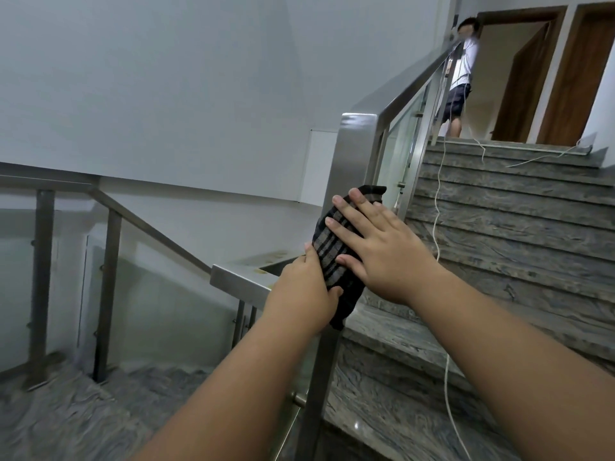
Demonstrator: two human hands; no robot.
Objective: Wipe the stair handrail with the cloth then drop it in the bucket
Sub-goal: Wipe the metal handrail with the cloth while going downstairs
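A dark checked cloth (336, 251) is wrapped against the upright section of the steel stair handrail (354, 148) at the landing corner. My right hand (379, 244) lies flat on the cloth with fingers spread, pressing it to the post. Just below it, my left hand (304, 291) grips the cloth's lower edge from the left. The rail climbs to the upper right along the stairs and runs flat to the left below my hands. No bucket is in view.
Grey marbled steps (519, 234) rise to the right, with a white cable (437, 207) trailing down them. Glass panels fill the railing. A person (461, 71) stands at the top landing by brown doors. A second railing (109, 207) descends at the left.
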